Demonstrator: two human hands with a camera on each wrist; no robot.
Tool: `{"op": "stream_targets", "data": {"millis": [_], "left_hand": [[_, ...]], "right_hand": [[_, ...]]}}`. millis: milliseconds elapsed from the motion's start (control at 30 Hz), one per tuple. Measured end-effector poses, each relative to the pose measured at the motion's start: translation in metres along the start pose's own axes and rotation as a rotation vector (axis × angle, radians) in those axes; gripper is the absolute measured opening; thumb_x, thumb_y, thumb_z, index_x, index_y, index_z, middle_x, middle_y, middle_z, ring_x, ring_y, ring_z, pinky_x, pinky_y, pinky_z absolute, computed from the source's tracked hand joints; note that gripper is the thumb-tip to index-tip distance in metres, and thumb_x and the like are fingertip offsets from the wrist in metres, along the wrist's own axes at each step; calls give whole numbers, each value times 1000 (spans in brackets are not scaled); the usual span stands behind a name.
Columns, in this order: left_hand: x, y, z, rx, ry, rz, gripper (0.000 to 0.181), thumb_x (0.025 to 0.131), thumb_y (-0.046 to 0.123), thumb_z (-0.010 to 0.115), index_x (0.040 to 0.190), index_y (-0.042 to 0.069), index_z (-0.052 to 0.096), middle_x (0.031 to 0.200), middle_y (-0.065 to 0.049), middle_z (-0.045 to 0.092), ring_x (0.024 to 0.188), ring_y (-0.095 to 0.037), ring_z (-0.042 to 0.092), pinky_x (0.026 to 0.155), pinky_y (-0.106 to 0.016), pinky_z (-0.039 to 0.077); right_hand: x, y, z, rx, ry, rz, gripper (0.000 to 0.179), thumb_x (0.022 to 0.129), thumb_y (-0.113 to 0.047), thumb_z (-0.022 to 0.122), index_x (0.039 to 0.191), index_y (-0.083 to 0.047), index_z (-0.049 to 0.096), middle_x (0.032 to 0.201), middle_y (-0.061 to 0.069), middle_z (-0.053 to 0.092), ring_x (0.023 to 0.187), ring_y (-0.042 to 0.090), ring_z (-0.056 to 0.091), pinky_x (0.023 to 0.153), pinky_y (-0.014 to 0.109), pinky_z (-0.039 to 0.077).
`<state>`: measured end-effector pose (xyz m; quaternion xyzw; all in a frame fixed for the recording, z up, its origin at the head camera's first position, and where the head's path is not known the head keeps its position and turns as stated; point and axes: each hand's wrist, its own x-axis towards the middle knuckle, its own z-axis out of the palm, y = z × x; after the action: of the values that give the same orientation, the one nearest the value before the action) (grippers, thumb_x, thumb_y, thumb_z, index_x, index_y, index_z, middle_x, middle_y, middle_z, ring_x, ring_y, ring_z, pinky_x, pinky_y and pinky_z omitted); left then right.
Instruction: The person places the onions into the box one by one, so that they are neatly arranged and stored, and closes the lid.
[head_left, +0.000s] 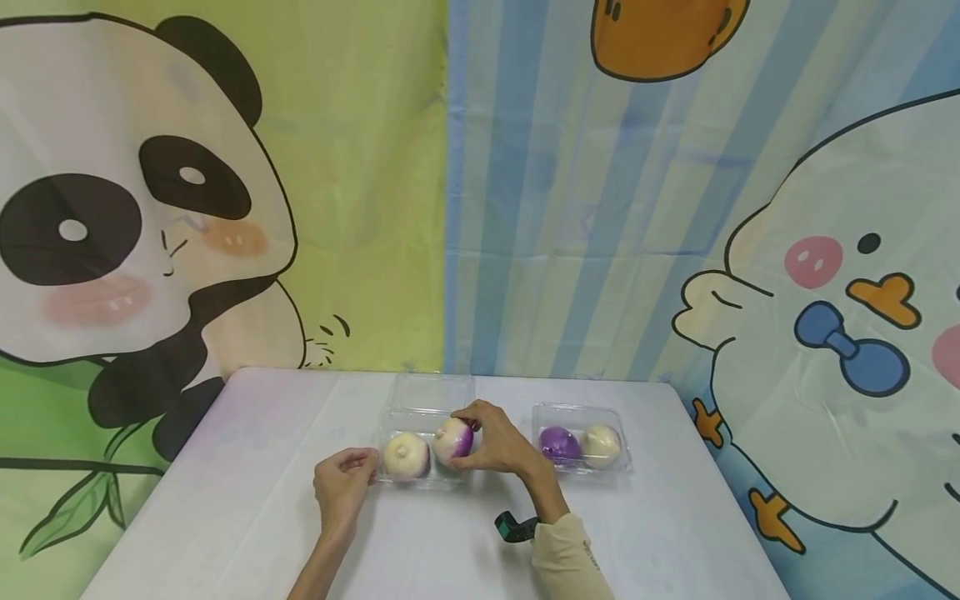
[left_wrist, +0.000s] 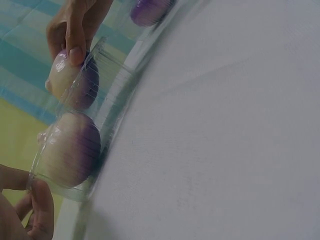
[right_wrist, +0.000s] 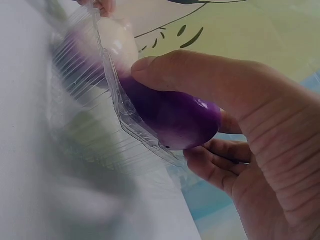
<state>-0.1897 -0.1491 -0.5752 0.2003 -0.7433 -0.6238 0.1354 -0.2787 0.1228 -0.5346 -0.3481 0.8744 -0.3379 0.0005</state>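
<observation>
An open-lidded clear plastic box (head_left: 444, 482) stands on the table, holding one purple-and-white turnip (head_left: 406, 456) in its left side. My right hand (head_left: 498, 442) grips a second turnip (head_left: 453, 440) between thumb and fingers, at the right side of this box. In the right wrist view its purple end (right_wrist: 185, 120) sits partly inside the rim. My left hand (head_left: 345, 487) pinches the box's left edge; the left wrist view shows the thumb and a finger (left_wrist: 42, 205) at that corner. The lid (head_left: 433, 392) is folded back behind the box.
To the right stands another clear plastic box (head_left: 624, 457) with a purple turnip (head_left: 560, 445) and a white one (head_left: 601, 446) inside. The white table (head_left: 247, 500) ends at a printed curtain (head_left: 375, 208) behind. A dark wrist device (head_left: 515, 527) sits at the right wrist.
</observation>
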Motion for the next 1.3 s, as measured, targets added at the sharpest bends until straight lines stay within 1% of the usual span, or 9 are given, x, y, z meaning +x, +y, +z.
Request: {"op": "stream_targets", "data": {"millis": [100, 200, 300, 400, 633, 733, 867, 1067, 1300], "left_hand": [[0, 0, 0, 2, -2, 2, 19, 101, 7, 73, 112, -8, 76, 95, -16, 78, 72, -13, 75, 65, -16, 66], [0, 0, 1, 7, 5, 1, 18, 101, 7, 73, 112, -8, 76, 96, -17, 79, 72, -14, 75, 65, -16, 65], [0, 0, 1, 13, 14, 4, 18, 101, 7, 73, 111, -7, 77, 96, -18, 79, 73, -15, 76, 65, -16, 66], [0, -1, 1, 19, 17, 6, 18, 101, 7, 73, 111, -6, 77, 96, -18, 80, 75, -17, 76, 65, -17, 66], [0, -2, 1, 20, 15, -4, 18, 101, 8, 73, 111, -7, 77, 95, -16, 79, 72, -14, 74, 64, -16, 65], [-1, -1, 1, 24, 13, -3, 18, 101, 8, 73, 112, -6, 77, 96, -17, 79, 73, -15, 75, 64, -16, 65], [0, 0, 1, 37, 13, 3, 19, 101, 9, 74, 112, -6, 77, 98, -18, 79, 75, -18, 76, 65, -16, 66], [-1, 1, 1, 39, 9, 2, 20, 102, 9, 73, 113, -7, 76, 100, -19, 79, 77, -18, 77, 67, -18, 67], [-1, 1, 1, 34, 1, 14, 21, 102, 9, 73, 114, -7, 76, 102, -22, 79, 76, -16, 77, 67, -17, 66]], "right_hand": [[0, 0, 1, -23, -5, -3, 73, 75, -35, 98, 137, -7, 72, 116, 5, 72, 104, 19, 64, 95, 34, 62], [2, 0, 2, -44, -7, -23, 73, 75, -36, 99, 136, -6, 73, 115, 5, 73, 103, 18, 64, 92, 27, 58], [4, 0, 3, -61, -8, -34, 75, 74, -37, 100, 136, -5, 73, 114, 5, 74, 102, 17, 64, 90, 25, 57], [5, 0, 4, -70, -15, -23, 76, 73, -39, 102, 135, -6, 74, 114, 5, 74, 102, 17, 63, 90, 24, 56], [4, 0, 5, -65, -29, -14, 79, 70, -41, 104, 135, -6, 74, 116, 5, 75, 103, 19, 65, 90, 25, 56], [4, -1, 5, -63, -35, -1, 80, 69, -42, 105, 135, -7, 75, 116, 4, 76, 105, 21, 66, 91, 25, 56], [4, -2, 5, -71, -38, 1, 79, 70, -42, 104, 135, -8, 75, 116, 5, 76, 107, 25, 68, 93, 29, 57], [5, -3, 5, -122, -38, -21, 79, 70, -43, 104, 135, -8, 75, 115, 5, 76, 107, 22, 65, 99, 36, 58], [5, -5, 5, -133, -48, -4, 80, 70, -45, 104, 135, -10, 75, 118, 4, 78, 110, 20, 65, 101, 36, 59]]}}
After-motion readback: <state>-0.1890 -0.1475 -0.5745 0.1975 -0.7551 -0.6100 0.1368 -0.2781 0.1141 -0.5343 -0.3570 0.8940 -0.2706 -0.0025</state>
